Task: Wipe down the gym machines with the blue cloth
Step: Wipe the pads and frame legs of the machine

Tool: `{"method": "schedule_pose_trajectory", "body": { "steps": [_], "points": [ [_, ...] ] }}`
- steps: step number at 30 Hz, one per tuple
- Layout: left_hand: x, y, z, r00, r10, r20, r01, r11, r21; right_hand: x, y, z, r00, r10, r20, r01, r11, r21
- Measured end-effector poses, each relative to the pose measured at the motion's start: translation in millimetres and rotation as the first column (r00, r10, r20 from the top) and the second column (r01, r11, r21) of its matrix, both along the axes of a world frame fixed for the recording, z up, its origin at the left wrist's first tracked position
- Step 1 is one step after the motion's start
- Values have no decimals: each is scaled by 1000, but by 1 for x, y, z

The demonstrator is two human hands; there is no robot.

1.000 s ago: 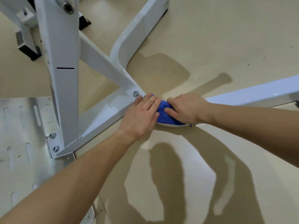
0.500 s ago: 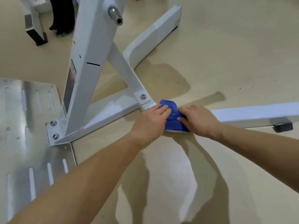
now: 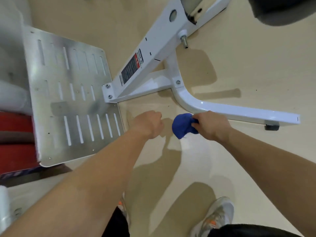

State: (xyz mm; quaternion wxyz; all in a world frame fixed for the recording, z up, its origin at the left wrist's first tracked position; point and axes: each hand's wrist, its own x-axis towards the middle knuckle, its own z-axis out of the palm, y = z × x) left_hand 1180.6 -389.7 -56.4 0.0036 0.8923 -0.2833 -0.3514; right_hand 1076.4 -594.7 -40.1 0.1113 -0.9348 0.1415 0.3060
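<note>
1 blue cloth gripped by R hand fingers nr white frame; L hand curled, empty.

A smooth, glossy beige floor carries soft overlapping shadows, with a blurred red object at its left edge.

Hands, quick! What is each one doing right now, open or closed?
Left hand: closed, fingers curled, nothing in it that shows.
Right hand: closed, holding the blue cloth.

blue cloth partly hidden inside right hand
</note>
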Motion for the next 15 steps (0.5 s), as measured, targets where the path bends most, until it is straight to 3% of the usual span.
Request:
{"method": "schedule_pose_trajectory", "body": {
  "steps": [9, 15],
  "points": [
    [-36, 40, 158, 992, 94, -89, -92, 995, 26, -21, 27, 161, 987, 52, -153, -48, 998, 29],
    [-51, 45, 278, 970, 190, -152, -191, 981, 9, -16, 37, 292, 994, 2, -108, 9, 994, 104]
  ]
}}
